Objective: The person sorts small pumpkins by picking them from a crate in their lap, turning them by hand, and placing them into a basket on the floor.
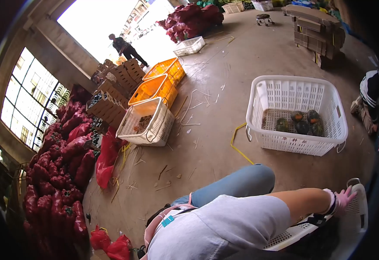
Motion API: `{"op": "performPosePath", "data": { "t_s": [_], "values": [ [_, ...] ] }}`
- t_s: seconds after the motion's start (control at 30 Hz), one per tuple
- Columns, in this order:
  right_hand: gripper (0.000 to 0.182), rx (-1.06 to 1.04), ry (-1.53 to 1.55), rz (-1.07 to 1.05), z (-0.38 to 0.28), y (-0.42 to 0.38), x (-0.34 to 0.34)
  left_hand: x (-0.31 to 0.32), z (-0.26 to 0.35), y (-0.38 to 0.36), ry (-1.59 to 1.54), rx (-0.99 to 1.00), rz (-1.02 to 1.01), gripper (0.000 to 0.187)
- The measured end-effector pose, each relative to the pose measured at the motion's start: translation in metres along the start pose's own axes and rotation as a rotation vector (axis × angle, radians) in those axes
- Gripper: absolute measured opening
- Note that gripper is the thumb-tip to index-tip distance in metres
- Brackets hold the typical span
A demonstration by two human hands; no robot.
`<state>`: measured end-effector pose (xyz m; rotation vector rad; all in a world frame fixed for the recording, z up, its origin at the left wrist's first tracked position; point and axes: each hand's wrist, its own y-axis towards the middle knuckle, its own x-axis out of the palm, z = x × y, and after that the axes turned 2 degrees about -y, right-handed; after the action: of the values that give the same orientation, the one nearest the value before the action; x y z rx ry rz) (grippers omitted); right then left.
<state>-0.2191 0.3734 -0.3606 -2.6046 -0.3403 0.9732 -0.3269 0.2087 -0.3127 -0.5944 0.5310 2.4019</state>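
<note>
My left hand [342, 202], in a pink glove, is at the lower right with its arm stretched out. Its fingers are on the end rim of a white plastic crate [361, 203], which shows only in part beside my body. What lies inside that crate is dark and hard to make out. My right hand is out of the picture. Ahead of me stands another white crate [297, 145] with wire handles. Several dark green pumpkins [302, 127] with orange patches rest on its floor.
Yellow crates [157, 89] and a white crate [148, 123] holding brownish scraps form a row at left. Red mesh sacks [57, 173] are piled along the wall. Flattened cardboard [317, 34] and a wheeled stool [264, 18] stand farther back. A person [124, 47] is near the doorway.
</note>
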Motion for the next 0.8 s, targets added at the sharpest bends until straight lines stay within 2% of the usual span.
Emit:
{"op": "performPosePath", "data": {
  "t_s": [0.43, 0.63, 0.8],
  "values": [
    [0.069, -0.005, 0.059, 0.111, -0.02, -0.01, -0.01, -0.068, 0.038, -0.156, -0.165, -0.117, -0.35, 0.075],
    [0.073, -0.012, 0.091, 0.157, -0.02, -0.012, -0.013, -0.079, 0.042, -0.204, -0.19, -0.189, -0.434, 0.078],
    [0.076, -0.001, 0.148, 0.283, -0.021, -0.027, -0.033, -0.082, 0.045, -0.227, -0.229, -0.211, -0.503, 0.081]
  ]
}}
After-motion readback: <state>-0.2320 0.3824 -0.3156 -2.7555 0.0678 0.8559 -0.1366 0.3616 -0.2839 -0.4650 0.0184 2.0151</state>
